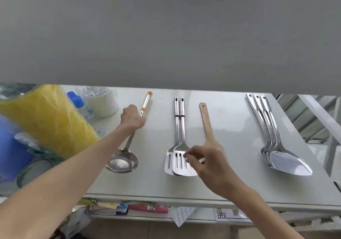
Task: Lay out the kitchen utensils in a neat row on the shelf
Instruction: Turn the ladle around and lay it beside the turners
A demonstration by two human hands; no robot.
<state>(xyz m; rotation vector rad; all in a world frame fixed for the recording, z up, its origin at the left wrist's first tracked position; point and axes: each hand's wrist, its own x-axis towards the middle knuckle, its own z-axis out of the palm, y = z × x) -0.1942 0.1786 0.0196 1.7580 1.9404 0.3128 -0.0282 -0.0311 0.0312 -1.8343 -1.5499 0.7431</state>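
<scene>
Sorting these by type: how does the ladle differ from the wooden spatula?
The ladle is shiny metal with a round bowl; the wooden spatula is pale wood and flat. The ladle's handle is gripped by the left hand; the spatula lies free, its blade hidden behind the right hand. The ladle's handle slants; the spatula's runs straighter. Both point their handles toward the back of the shelf.

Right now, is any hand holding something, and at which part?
The left hand grips the ladle at mid-handle. The right hand hovers over the slotted turners; whether its fingers pinch one cannot be told.
</scene>
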